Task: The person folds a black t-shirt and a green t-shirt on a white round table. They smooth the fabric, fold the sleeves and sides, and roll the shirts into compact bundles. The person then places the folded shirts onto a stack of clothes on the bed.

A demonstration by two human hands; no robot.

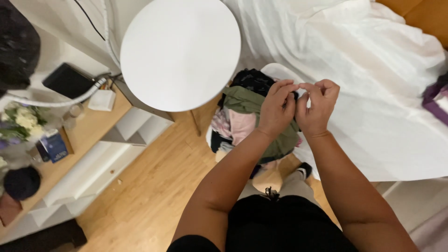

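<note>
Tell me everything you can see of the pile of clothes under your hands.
The loose heap of soft fabric clothes sits low beside the round white table, against the white draped sheet. An olive-green garment lies on top, with a black patterned piece behind it, pink and pale floral pieces to the left, and dark ones beneath. All are crumpled and unfolded. The left hand and right hand meet above it, fingertips pinched together; contact is unclear.
</note>
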